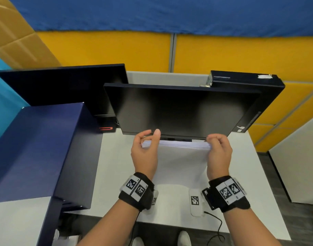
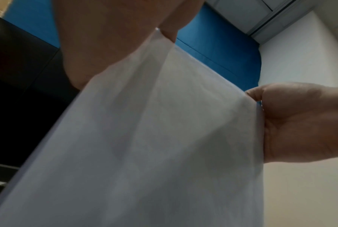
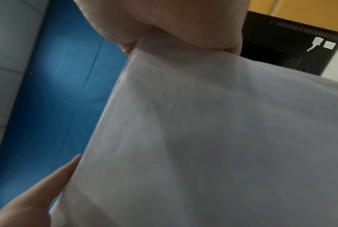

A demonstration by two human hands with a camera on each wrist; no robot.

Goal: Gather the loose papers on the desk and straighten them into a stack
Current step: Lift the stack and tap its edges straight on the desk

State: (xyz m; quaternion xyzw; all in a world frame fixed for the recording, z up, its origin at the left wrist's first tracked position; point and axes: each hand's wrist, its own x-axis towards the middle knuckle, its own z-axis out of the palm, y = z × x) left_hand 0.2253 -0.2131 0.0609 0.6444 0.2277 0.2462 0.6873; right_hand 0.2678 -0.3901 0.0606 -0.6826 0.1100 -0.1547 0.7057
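A person's 2 hands hold a stack of white papers point(image 1: 180, 160) upright above a white desk point(image 1: 116, 174), gripping it at its top corners. Nearest the camera, both wrists wear black bands point(image 1: 137, 191) with square black-and-white markers, and a thin black cable point(image 1: 217, 226) trails off the desk's near edge below the right wrist. A small white tag point(image 1: 194, 201) with another marker lies on the desk between the wrists.

The left hand point(image 1: 145, 153) pinches the stack's upper left corner, thumb toward the camera and fingers curled behind the sheets. The right hand point(image 1: 219, 153) grips the upper right corner the same way. The stack's top edge point(image 1: 177, 144) runs level between the 2 hands, its sheet ends showing as a thin band. Whether the bottom edge touches the desk cannot be told. In the left wrist view the papers point(image 2: 144, 138) fill the frame, blurred, with the right hand point(image 2: 296, 122) at their far side. The right wrist view shows the papers point(image 3: 222, 138) from beneath, with the left hand point(image 3: 38, 192) lying along their edge.

To the left stands a dark blue box point(image 1: 36, 148). Just behind the hands sits a black monitor point(image 1: 180, 110), screen dark, with a second monitor point(image 1: 63, 84) behind it at left and a black box point(image 1: 258, 96) at right. Farthest back are yellow panels point(image 1: 107, 50) topped by a blue cloth point(image 1: 152, 13).
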